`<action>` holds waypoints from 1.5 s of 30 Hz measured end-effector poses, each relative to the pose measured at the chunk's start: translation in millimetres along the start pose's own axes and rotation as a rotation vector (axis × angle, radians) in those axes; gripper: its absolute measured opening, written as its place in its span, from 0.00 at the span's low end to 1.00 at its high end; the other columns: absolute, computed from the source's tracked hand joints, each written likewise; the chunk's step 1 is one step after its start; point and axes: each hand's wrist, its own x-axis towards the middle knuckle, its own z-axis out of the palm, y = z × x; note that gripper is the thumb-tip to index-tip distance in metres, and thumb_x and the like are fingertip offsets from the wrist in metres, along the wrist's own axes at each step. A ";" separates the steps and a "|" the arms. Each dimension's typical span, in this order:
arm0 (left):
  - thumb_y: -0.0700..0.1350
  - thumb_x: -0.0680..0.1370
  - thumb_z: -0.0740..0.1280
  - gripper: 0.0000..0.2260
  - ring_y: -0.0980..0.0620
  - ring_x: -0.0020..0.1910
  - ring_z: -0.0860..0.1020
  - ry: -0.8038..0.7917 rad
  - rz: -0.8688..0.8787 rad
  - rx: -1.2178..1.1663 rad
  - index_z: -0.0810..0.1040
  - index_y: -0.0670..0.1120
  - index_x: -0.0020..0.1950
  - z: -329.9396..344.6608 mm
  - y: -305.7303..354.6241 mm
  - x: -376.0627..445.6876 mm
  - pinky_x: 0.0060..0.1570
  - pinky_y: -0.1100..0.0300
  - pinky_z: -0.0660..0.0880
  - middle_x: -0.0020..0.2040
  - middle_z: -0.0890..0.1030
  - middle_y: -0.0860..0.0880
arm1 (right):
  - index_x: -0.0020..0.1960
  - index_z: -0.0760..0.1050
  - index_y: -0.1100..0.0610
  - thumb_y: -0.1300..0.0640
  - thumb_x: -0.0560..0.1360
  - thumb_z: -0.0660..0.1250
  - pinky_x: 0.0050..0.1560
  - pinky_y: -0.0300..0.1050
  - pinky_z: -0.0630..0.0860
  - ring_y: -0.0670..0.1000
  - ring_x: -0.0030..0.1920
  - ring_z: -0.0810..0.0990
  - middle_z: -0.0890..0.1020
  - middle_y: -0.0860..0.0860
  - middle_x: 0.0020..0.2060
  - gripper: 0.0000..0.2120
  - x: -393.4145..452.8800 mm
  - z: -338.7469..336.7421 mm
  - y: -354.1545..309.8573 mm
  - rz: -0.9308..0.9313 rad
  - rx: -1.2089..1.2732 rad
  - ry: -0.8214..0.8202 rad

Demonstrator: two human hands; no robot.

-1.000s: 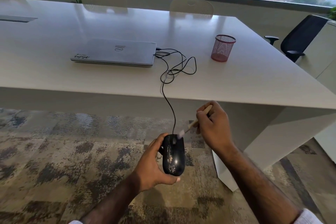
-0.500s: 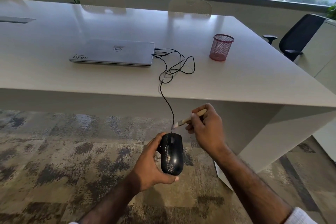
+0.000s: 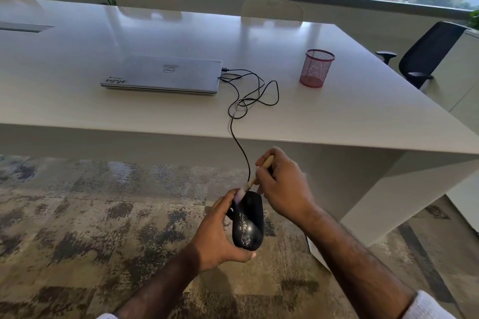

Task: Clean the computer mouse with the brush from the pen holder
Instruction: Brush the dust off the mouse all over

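The left hand point(image 3: 217, 230) wraps its fingers around the black mouse point(image 3: 247, 223), held in the air before the table point(image 3: 337, 116). The right hand point(image 3: 283, 186) pinches the brush point(image 3: 255, 177), whose bristles touch the front of the mouse. Farther, the red pen holder point(image 3: 316, 68) stands on the table, right of the laptop point(image 3: 166, 74).

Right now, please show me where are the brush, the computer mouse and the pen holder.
brush point(image 3: 263, 166): head view, on the wooden handle above the fingers.
computer mouse point(image 3: 248, 225): head view, on the dusty black top shell.
pen holder point(image 3: 315, 70): head view, on the red mesh wall.
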 end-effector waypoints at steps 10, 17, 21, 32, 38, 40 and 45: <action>0.52 0.56 0.85 0.54 0.61 0.68 0.72 0.015 -0.010 -0.003 0.59 0.75 0.73 -0.5 -4.3 0.5 0.62 0.69 0.69 0.69 0.70 0.69 | 0.42 0.72 0.48 0.55 0.74 0.63 0.33 0.62 0.80 0.61 0.32 0.81 0.82 0.54 0.33 0.02 -1.1 1.1 3.3 -0.030 0.108 0.090; 0.51 0.56 0.86 0.55 0.57 0.69 0.73 0.001 -0.013 0.004 0.60 0.69 0.77 0.2 -3.9 3.5 0.67 0.59 0.72 0.70 0.71 0.65 | 0.46 0.72 0.49 0.61 0.79 0.64 0.33 0.62 0.79 0.64 0.34 0.82 0.82 0.50 0.32 0.07 -2.8 0.7 7.8 -0.061 0.061 0.097; 0.52 0.56 0.85 0.55 0.62 0.68 0.71 0.000 -0.031 0.002 0.58 0.76 0.73 -0.2 -7.0 4.2 0.63 0.67 0.69 0.69 0.70 0.69 | 0.44 0.74 0.51 0.62 0.77 0.64 0.35 0.64 0.80 0.62 0.33 0.82 0.83 0.58 0.34 0.08 -4.1 -6.1 6.0 -0.029 0.156 0.150; 0.53 0.55 0.85 0.56 0.60 0.68 0.72 -0.021 -0.041 0.008 0.60 0.68 0.77 2.4 -10.2 5.9 0.63 0.64 0.70 0.68 0.71 0.68 | 0.49 0.73 0.49 0.57 0.80 0.64 0.39 0.62 0.80 0.61 0.36 0.82 0.83 0.54 0.37 0.03 -2.8 -5.9 18.4 -0.084 0.017 0.042; 0.52 0.56 0.85 0.56 0.66 0.70 0.69 -0.012 -0.052 -0.006 0.56 0.78 0.72 -0.2 -10.4 4.3 0.62 0.72 0.67 0.69 0.68 0.72 | 0.48 0.74 0.53 0.62 0.78 0.63 0.40 0.65 0.79 0.60 0.36 0.82 0.82 0.57 0.36 0.05 -1.9 -22.2 6.3 -0.111 0.152 -0.091; 0.52 0.56 0.86 0.55 0.62 0.71 0.70 -0.016 -0.051 -0.009 0.57 0.77 0.73 0.5 -9.6 4.1 0.66 0.66 0.69 0.70 0.70 0.69 | 0.49 0.74 0.54 0.61 0.78 0.62 0.40 0.65 0.79 0.62 0.37 0.81 0.82 0.59 0.38 0.04 0.8 -24.1 3.6 -0.119 0.090 -0.187; 0.52 0.56 0.86 0.55 0.63 0.70 0.70 -0.026 -0.048 -0.008 0.58 0.76 0.73 0.6 -7.5 3.8 0.65 0.68 0.67 0.69 0.70 0.70 | 0.53 0.75 0.54 0.59 0.81 0.64 0.41 0.64 0.79 0.64 0.39 0.81 0.83 0.59 0.39 0.03 2.6 -20.3 8.4 -0.148 -0.006 -0.137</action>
